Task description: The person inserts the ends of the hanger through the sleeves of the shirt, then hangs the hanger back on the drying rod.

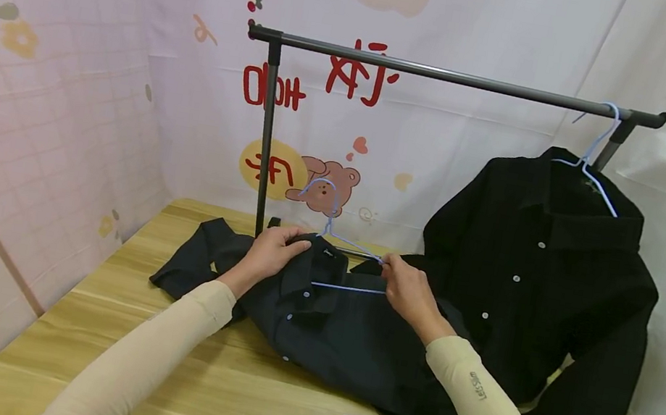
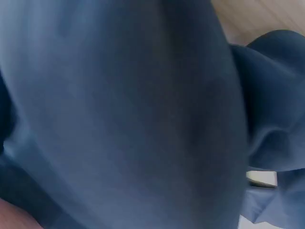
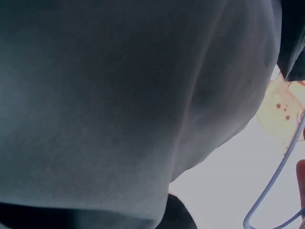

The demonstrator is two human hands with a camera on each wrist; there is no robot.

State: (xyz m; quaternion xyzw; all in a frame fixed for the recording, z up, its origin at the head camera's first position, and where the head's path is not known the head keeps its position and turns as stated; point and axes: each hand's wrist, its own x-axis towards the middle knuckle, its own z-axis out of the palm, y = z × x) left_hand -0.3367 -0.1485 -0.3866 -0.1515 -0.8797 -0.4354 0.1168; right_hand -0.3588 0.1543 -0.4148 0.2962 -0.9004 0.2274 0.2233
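Note:
A dark button-up shirt lies partly on the table, its collar raised between my hands. My left hand grips the shirt by the shoulder beside the collar, thumb on top of the cloth. A light blue wire hanger sits partly inside the neck opening, its hook standing up above the collar. My right hand pinches the hanger near its right shoulder. In the right wrist view the bare corner of the hanger shows outside the shirt, next to a fingertip. Shirt cloth fills most of the left wrist view.
A grey metal clothes rack stands across the back of the wooden table. On its right end, a black shirt hangs from another blue hanger, its lower part reaching the table. A printed cloth backdrop is behind.

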